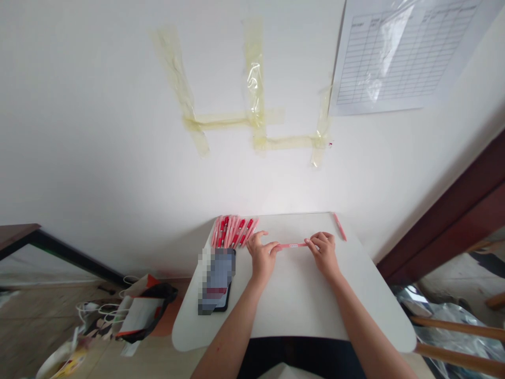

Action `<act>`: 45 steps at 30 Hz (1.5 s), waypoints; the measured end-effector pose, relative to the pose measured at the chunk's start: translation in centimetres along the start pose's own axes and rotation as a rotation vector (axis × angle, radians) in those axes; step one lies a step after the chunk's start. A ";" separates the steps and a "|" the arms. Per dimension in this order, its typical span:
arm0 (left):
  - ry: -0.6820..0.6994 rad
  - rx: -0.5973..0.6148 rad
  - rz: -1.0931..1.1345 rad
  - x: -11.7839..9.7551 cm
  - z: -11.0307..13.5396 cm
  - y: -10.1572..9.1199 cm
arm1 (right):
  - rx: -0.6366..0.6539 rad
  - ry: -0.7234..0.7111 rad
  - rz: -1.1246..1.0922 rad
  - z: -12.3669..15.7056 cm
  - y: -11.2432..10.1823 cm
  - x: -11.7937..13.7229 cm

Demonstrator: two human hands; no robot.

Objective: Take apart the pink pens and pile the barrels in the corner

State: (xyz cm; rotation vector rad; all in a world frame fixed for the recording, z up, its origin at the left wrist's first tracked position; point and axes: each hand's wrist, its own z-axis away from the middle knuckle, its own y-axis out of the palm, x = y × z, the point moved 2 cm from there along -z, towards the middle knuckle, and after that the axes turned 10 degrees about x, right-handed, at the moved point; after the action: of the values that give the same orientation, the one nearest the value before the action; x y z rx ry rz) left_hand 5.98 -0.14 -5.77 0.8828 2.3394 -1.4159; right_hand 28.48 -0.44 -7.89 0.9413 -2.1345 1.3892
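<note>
A pink pen lies level between my two hands, just above the white table. My left hand pinches its left end. My right hand grips its right end with the fingers curled. Just left of my left hand, a row of several pink and red pens lies at the table's back edge. One more pink pen lies alone at the back right corner.
A phone lies on the table's left side. The table stands against a white wall with strips of yellowed tape and a printed sheet. A bag and cables sit on the floor to the left. Wooden furniture is at right.
</note>
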 end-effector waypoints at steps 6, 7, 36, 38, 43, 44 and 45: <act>0.011 -0.011 0.038 0.2 0.1 0.2 | -0.038 0.024 -0.040 0.0 -0.1 0.1; 0.014 -0.015 0.045 0.2 0.1 0.2 | -0.045 0.039 -0.076 0.0 -0.2 0.1; -0.019 0.344 -0.055 0.3 0.9 1.9 | -0.108 0.313 -1.913 -0.5 -1.7 -1.5; -0.006 0.360 -0.069 0.3 0.9 2.0 | -0.110 0.308 -1.903 -0.4 -1.8 -1.5; -0.011 0.373 -0.083 0.2 0.9 1.8 | -0.090 0.263 -1.903 -0.4 -1.9 -1.3; -0.011 0.374 -0.084 0.1 0.9 1.8 | -0.088 0.258 -1.905 -0.4 -1.8 -1.3; -0.010 0.373 -0.086 0.1 0.9 1.7 | -0.086 0.255 -1.906 -0.4 -1.8 -1.3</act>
State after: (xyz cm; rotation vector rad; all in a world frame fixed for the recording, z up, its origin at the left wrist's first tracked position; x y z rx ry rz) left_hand 6.93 -0.28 -7.45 0.8700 2.1635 -1.9283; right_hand 30.69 -0.18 -7.42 1.7355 -0.3655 0.2812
